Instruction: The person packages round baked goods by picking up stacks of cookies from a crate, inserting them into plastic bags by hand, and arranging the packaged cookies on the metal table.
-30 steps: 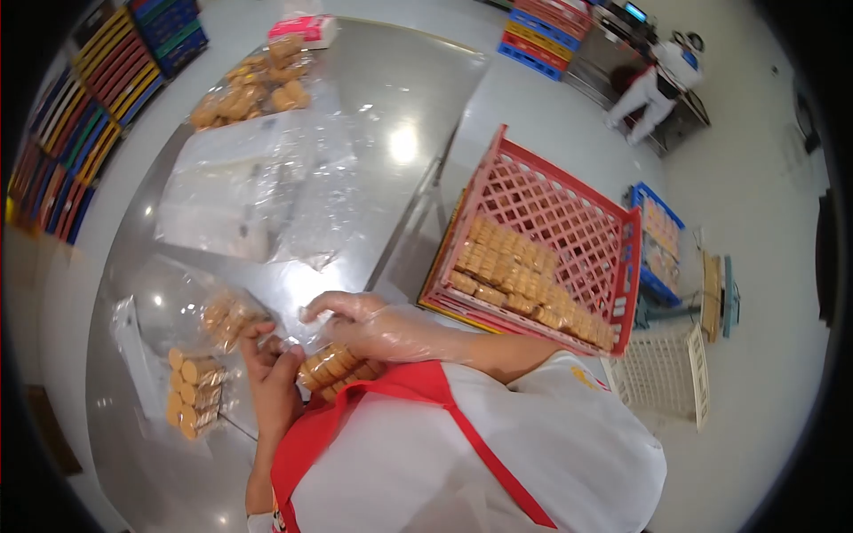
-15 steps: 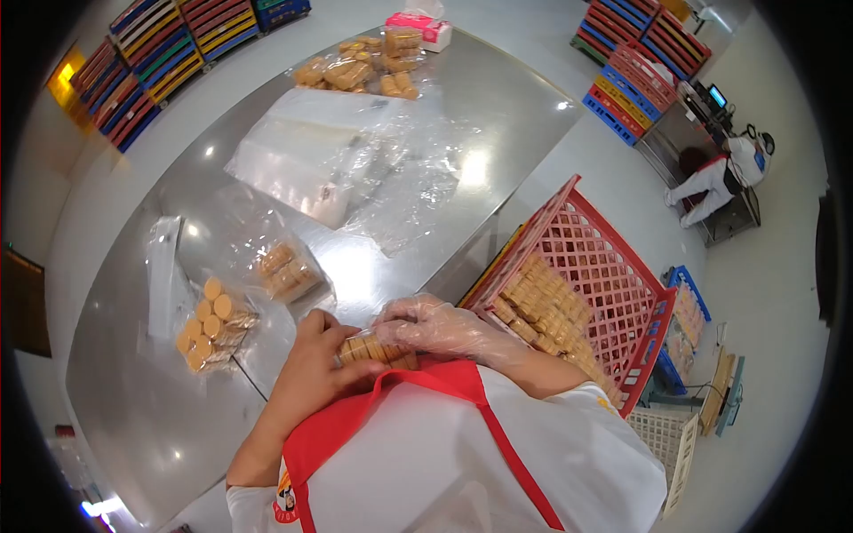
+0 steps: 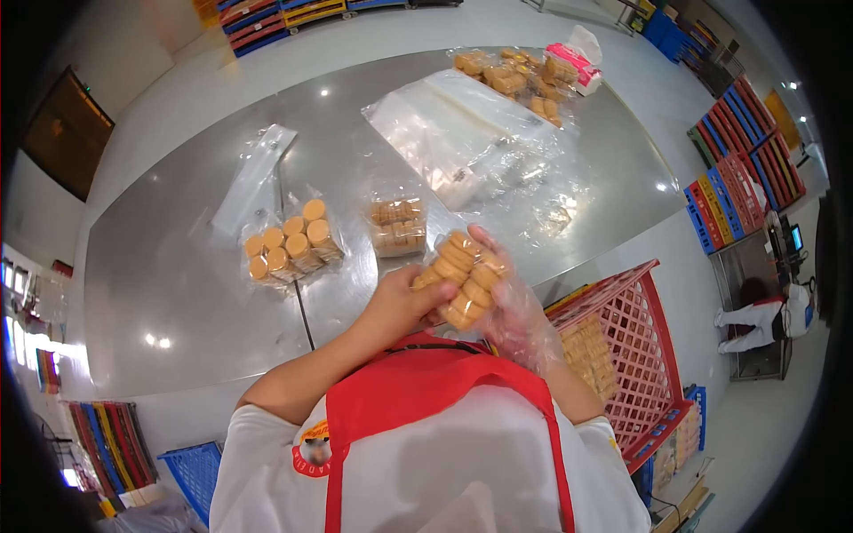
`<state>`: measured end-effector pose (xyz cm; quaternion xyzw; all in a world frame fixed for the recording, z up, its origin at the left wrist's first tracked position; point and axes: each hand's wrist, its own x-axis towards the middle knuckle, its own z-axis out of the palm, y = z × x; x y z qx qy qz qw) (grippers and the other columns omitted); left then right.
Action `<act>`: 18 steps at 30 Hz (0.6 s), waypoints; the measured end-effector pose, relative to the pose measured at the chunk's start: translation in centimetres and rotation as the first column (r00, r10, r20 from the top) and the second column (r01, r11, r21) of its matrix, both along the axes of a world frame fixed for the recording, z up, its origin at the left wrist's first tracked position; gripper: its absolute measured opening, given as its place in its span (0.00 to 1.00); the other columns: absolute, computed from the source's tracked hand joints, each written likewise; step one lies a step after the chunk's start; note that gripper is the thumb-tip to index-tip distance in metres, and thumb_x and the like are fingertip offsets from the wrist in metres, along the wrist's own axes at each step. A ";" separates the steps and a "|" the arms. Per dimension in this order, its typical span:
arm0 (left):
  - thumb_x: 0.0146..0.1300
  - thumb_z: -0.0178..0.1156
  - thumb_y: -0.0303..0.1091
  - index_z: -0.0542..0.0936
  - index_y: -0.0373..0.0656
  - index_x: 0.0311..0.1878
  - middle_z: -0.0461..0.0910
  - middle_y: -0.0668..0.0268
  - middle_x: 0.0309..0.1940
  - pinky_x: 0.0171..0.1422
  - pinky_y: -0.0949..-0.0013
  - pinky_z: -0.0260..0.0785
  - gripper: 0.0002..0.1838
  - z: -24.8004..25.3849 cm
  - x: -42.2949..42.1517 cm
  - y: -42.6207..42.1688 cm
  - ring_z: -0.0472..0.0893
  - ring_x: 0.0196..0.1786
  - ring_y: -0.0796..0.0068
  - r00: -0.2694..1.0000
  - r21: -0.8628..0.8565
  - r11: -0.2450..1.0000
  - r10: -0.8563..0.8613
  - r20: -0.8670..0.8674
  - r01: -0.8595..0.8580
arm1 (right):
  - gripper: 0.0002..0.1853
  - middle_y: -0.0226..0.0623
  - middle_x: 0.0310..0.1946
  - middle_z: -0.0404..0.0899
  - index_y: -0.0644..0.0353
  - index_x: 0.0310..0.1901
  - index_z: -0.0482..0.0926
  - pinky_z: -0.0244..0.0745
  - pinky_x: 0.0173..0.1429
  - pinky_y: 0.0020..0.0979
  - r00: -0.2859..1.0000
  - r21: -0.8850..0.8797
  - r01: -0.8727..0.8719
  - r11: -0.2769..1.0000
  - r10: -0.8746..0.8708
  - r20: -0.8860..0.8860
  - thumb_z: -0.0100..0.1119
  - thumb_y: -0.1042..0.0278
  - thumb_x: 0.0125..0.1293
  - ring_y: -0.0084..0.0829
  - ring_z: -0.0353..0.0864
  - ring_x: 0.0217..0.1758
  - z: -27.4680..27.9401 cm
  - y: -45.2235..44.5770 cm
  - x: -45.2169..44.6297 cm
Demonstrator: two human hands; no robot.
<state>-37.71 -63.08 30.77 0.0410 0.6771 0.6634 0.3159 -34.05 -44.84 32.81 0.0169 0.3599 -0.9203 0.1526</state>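
Between my two hands, over the table's near edge, is a clear pack of round golden biscuits stacked in rows. My bare left hand grips it from the left, thumb across the front. My right hand, in a clear plastic glove, is wrapped round its right side and partly blurred. Just beyond my left hand a clear bag of biscuits stands on the metal table. Further left is a group of wrapped biscuit stacks with round ends facing up.
Flat clear plastic bags lie at the table's far side, beside bagged biscuits and a pink tissue box. A red crate holding biscuits stands at my right. Stacked crates and a person in white are further right.
The biscuit pack has been lifted from close to my apron and tilted upward, with both hands on it. My view has turned, shifting the table's contents to the right.
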 end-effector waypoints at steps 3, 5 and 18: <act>0.72 0.56 0.49 0.82 0.35 0.41 0.78 0.67 0.27 0.30 0.74 0.70 0.22 0.4 -0.4 -0.7 0.76 0.26 0.78 0.982 -0.141 0.980 -0.155 -0.105 0.139 | 0.38 0.49 0.59 0.71 0.54 0.67 0.63 0.79 0.61 0.56 0.987 -0.199 0.067 0.978 -0.036 0.155 0.68 0.64 0.54 0.50 0.77 0.60 -1.6 0.3 -0.9; 0.71 0.57 0.46 0.83 0.35 0.39 0.78 0.66 0.30 0.32 0.75 0.68 0.20 1.3 -0.2 -3.1 0.74 0.28 0.79 0.841 -0.213 0.968 -0.005 -0.541 -0.132 | 0.36 0.48 0.56 0.73 0.56 0.65 0.66 0.79 0.62 0.55 0.992 -0.248 0.052 0.967 -0.022 0.121 0.67 0.66 0.53 0.49 0.78 0.59 -1.0 1.2 -1.1; 0.60 0.62 0.35 0.83 0.41 0.54 0.78 0.45 0.49 0.58 0.60 0.73 0.19 7.0 -18.7 -6.0 0.79 0.53 0.57 0.770 -0.528 0.830 -0.214 -0.600 -0.181 | 0.29 0.33 0.53 0.80 0.58 0.54 0.80 0.78 0.60 0.30 0.688 0.493 0.297 0.818 0.174 -0.704 0.67 0.79 0.45 0.29 0.80 0.53 10.4 -5.5 -15.4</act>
